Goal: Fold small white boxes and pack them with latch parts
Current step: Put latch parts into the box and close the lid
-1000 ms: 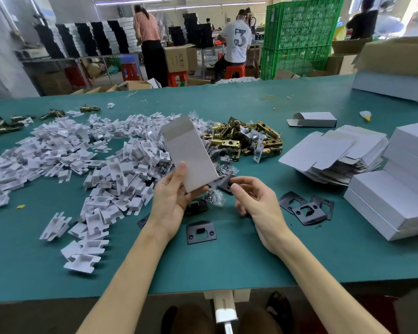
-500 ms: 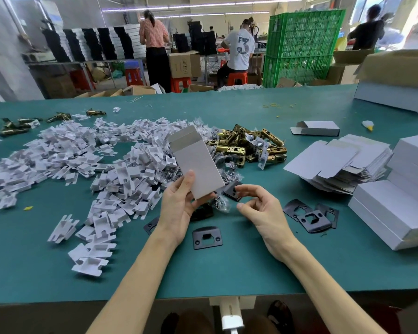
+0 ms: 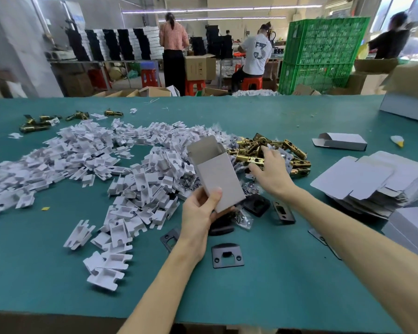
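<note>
Pinching white box (image 3: pixel 219 175) open-end-up in left hand (image 3: pixel 198 214) for filling; hovering right hand (image 3: pixel 272 171), fingers loosely spread, over brass latches (image 3: pixel 292 150).

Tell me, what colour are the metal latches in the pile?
The latches are shiny brassy gold, clearest in the head view.

Bright, even light from ceiling tubes (image 3: pixel 221 8); soft shadows on the counter (image 3: pixel 263 297); window glare and edges bowed and blurred.

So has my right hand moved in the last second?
Yes. The right hand reached forward, away from the black strike plate, and now sits over the brass latch pile.
</note>
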